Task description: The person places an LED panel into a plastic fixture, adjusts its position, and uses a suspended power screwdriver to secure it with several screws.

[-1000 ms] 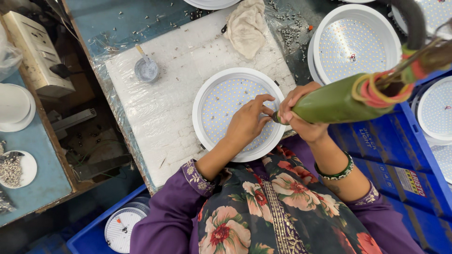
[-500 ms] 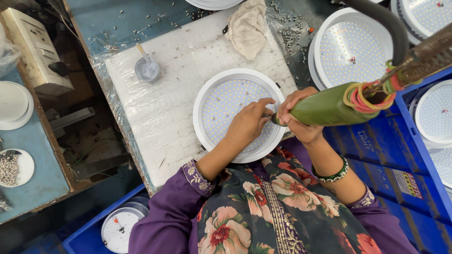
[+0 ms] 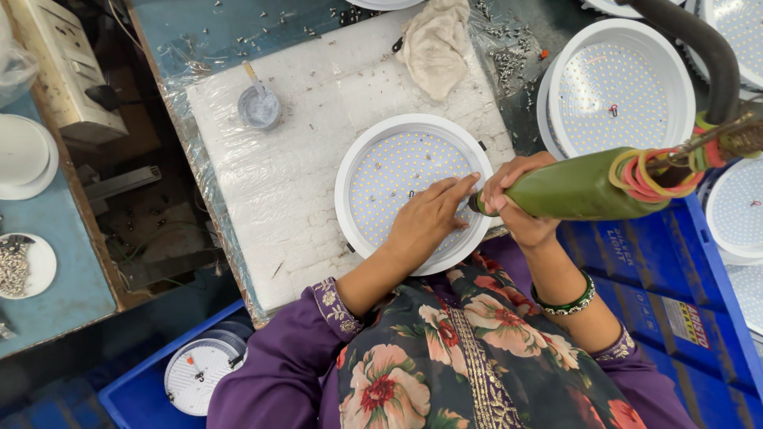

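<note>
Clutter rings both hands on every side but the near one. The left hand (image 3: 429, 216) lies flat and open on a round white lamp panel (image 3: 397, 171) dotted with small diodes, fingertips touching the tip of a green power screwdriver (image 3: 580, 187) that the right hand (image 3: 517, 202) grips closed around its front end. Coloured rubber bands wrap the tool's rear, where a thick dark hose (image 3: 699, 48) arcs up and away over the right hand. Just beyond the right hand stands a second lamp panel (image 3: 620, 87), and further round panels crowd the far right edge. A crumpled beige rag (image 3: 435, 44) lies past the fingertips, with loose screws (image 3: 505, 56) scattered beside it. Well off to the left of the left hand sits a small grey cup (image 3: 258, 107) with a stick in it. The panel rests on a white foam slab (image 3: 278, 175) wrapped in clear film, whose bare left half gives the left hand open room; the panel's near rim overhangs the slab's edge toward the person's lap. A blue crate (image 3: 652, 262) sits below the right forearm, another blue crate (image 3: 135, 381) with a round white part lies below the left elbow. Beyond the slab, the worktop (image 3: 199, 32) is blue-green and speckled with screws.
</note>
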